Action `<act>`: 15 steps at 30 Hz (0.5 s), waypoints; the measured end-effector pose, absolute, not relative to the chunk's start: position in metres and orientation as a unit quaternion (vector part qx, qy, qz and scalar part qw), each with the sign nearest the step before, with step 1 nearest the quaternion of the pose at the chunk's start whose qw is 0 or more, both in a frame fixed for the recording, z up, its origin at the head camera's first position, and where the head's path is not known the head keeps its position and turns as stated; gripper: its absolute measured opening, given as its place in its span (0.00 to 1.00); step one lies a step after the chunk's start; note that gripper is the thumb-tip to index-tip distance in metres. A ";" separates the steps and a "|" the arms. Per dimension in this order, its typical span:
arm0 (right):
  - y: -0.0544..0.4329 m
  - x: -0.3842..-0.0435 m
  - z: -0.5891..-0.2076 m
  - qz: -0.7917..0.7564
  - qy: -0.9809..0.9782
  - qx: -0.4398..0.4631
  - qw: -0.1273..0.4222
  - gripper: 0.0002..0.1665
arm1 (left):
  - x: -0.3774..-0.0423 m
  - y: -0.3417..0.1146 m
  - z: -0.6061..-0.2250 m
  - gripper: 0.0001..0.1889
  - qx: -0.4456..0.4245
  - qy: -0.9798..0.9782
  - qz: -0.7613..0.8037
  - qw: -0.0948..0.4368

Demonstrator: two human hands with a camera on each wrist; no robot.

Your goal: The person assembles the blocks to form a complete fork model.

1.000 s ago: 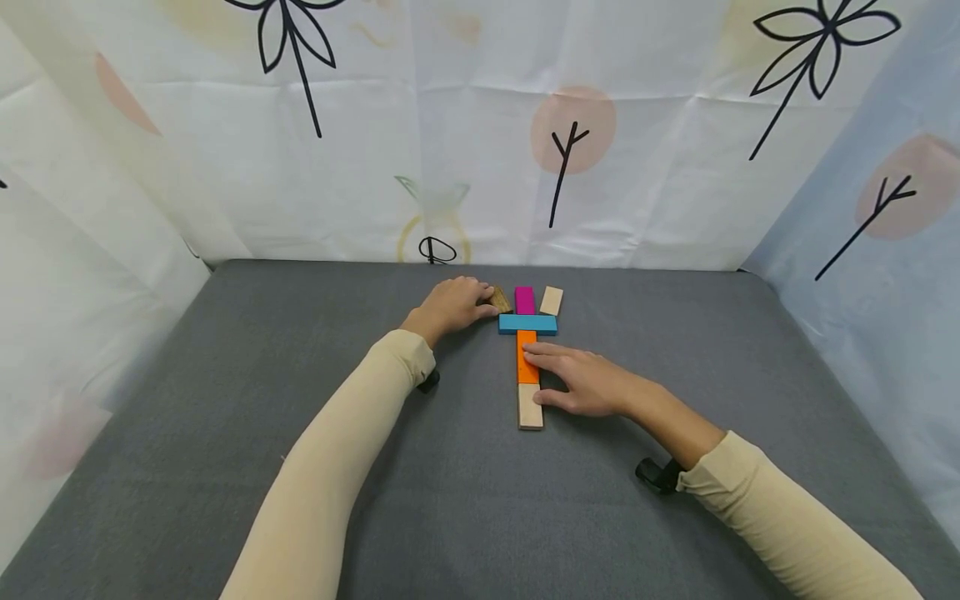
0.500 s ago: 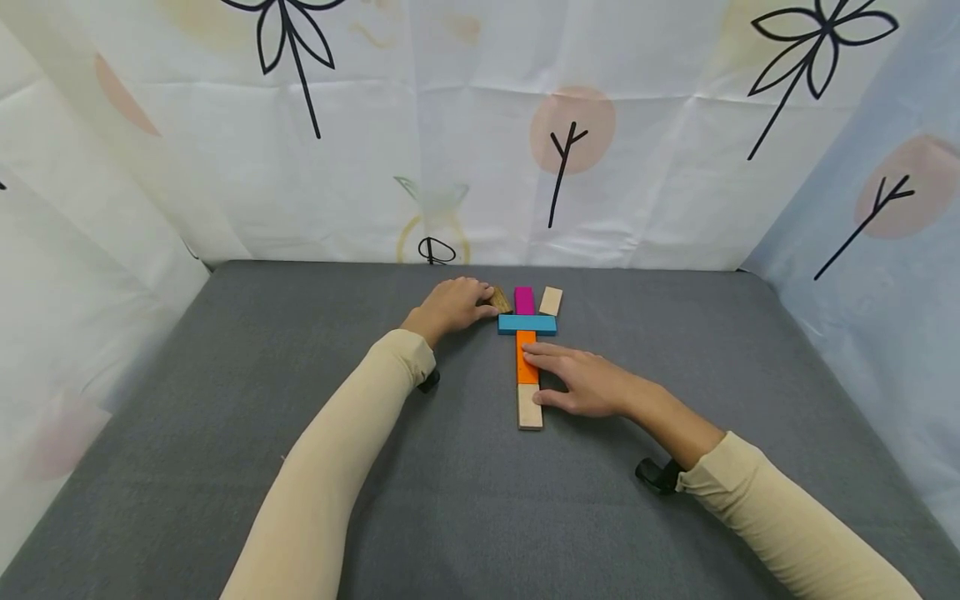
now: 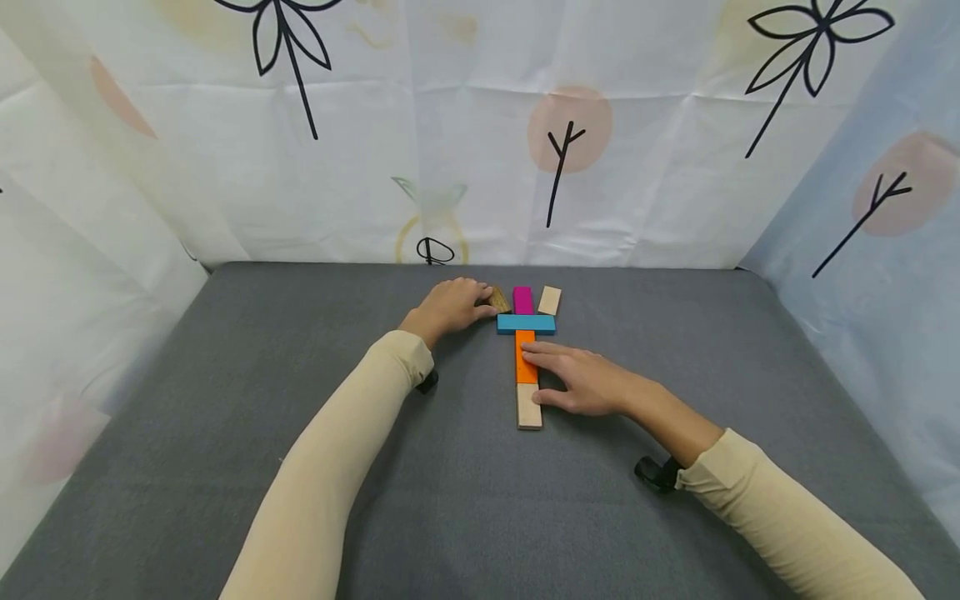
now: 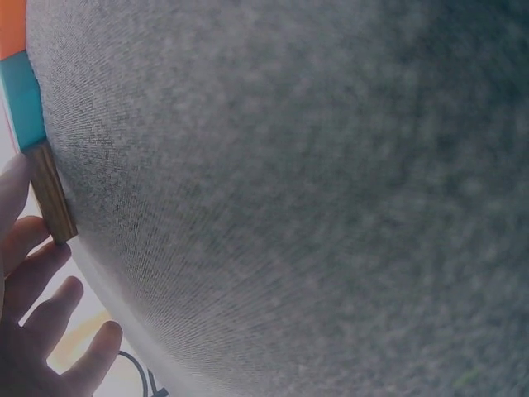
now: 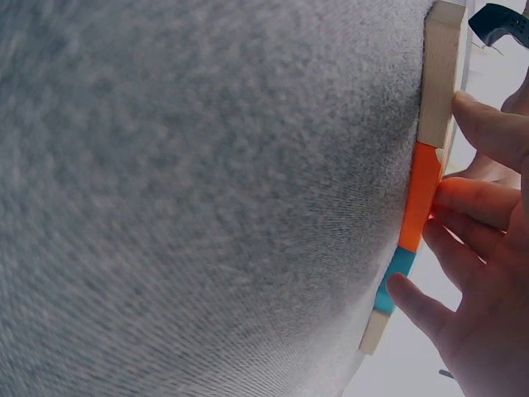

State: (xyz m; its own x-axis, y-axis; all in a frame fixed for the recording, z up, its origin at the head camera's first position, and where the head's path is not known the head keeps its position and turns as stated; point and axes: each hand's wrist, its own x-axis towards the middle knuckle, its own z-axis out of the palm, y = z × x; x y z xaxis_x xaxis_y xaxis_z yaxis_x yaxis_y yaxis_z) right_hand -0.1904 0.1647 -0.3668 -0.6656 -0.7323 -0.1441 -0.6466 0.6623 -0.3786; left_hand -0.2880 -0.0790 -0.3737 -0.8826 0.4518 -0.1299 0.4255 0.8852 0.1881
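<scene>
Flat wooden blocks lie in a cross-like figure on the grey cloth. My left hand [image 3: 448,306] pinches a brown block [image 3: 499,300] at the upper left; in the left wrist view, thumb and fingertips meet the ends of this brown block [image 4: 52,194]. A blue block [image 3: 527,324] runs crosswise, with a magenta block [image 3: 523,300] above it and a pale block [image 3: 550,301] slanting at upper right. Below the blue one, an orange block [image 3: 525,372] and another pale block [image 3: 528,410] form the stem. My right hand [image 3: 588,382] rests loosely there, fingertips on the orange block, thumb at the pale one.
Grey cloth [image 3: 247,400] covers the table around the blocks. A white curtain [image 3: 465,125] with printed plants hangs behind the far edge, and more curtain closes off both sides. Dark bands [image 3: 657,475] sit at the wrists under beige sleeves.
</scene>
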 end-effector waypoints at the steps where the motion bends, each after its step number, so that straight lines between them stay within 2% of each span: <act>1: 0.165 -0.191 -0.367 -0.146 0.901 -0.382 0.143 0.40 | -0.288 -0.079 -0.374 0.29 0.227 0.967 0.077 0.087; 7: 0.163 -0.192 -0.368 -0.123 0.903 -0.394 0.121 0.40 | -0.289 -0.080 -0.373 0.30 0.229 0.966 0.074 0.092; 15: 0.168 -0.190 -0.369 -0.084 0.906 -0.414 0.040 0.45 | -0.288 -0.093 -0.361 0.32 0.228 0.970 0.047 0.068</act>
